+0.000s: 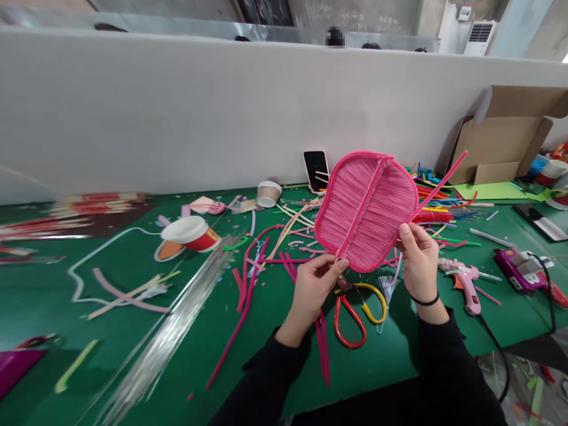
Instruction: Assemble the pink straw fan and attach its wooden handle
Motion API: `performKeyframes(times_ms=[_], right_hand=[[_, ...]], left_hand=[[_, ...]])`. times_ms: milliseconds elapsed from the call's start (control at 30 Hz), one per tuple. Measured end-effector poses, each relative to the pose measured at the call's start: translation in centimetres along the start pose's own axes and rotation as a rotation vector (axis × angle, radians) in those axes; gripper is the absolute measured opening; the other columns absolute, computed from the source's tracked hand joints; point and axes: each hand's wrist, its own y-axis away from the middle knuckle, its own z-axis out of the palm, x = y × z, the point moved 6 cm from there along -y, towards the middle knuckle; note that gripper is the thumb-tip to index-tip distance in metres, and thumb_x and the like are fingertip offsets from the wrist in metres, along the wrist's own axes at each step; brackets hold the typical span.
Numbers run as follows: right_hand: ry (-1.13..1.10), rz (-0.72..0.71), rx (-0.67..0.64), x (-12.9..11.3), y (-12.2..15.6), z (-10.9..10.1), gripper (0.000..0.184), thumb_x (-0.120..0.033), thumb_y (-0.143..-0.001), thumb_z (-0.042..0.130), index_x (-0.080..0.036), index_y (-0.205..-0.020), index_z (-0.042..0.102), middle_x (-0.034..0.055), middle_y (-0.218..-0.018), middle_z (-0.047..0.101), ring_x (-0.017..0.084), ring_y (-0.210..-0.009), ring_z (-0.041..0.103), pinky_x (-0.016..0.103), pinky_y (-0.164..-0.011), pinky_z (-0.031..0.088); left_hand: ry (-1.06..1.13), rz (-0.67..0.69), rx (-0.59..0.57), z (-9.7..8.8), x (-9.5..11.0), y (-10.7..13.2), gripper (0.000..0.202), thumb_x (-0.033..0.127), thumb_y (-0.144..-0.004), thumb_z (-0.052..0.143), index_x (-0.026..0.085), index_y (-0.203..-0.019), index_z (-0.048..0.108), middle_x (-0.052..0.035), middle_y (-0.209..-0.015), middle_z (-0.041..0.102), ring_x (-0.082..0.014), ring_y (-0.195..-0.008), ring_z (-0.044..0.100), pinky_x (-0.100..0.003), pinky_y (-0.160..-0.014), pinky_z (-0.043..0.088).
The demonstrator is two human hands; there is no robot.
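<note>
Up over the table I hold a pink fan-shaped panel (368, 207) made of pipe cleaners, with rounded corners, a thick fuzzy rim and a rib down its middle. My left hand (317, 284) pinches its lower tip, where the rib ends. At the lower right edge, my right hand (417, 260) grips the rim together with a loose pink pipe cleaner (444, 180) that sticks out to the upper right. Below the panel lie scissors (350, 322) with one red and one yellow handle loop. A pale tassel (387, 290) is beside them.
Pink pipe cleaners (242, 319) and a bundle of thin wires (177, 331) lie on the green table (261, 367). A pink glue gun (470, 290), purple power strip (517, 272) and cardboard box (501, 142) are at right. Left stands a tipped paper cup (202, 234); a phone (315, 168) leans behind.
</note>
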Motion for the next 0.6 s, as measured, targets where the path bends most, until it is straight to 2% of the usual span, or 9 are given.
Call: performKeyframes(times_ms=[367,600], right_hand=[[-0.031,0.006,-0.016,-0.26,0.08,-0.01,0.029,-0.047,-0.069,0.081,-0.02,-0.072,0.069,-0.0037,-0.064,0.061,0.01,-0.062,0.054,0.025,-0.061,0.048],[0.003,-0.035,0.015,-0.56,0.02,-0.42,0.028,-0.044,-0.068,0.083,-0.02,-0.072,0.071,-0.004,-0.062,0.063,0.01,-0.059,0.056,0.026,-0.06,0.048]], left_hand=[[0.011,0.007,-0.007,0.12,0.16,0.05,0.026,0.036,-0.07,0.078,0.016,-0.061,0.063,0.0065,-0.045,0.047,-0.0054,-0.037,0.041,-0.018,-0.038,0.031],[0.009,-0.012,-0.029,0.23,0.43,0.04,0.028,0.038,-0.068,0.079,0.016,-0.061,0.064,0.0065,-0.044,0.046,-0.0064,-0.037,0.043,-0.018,-0.038,0.033]])
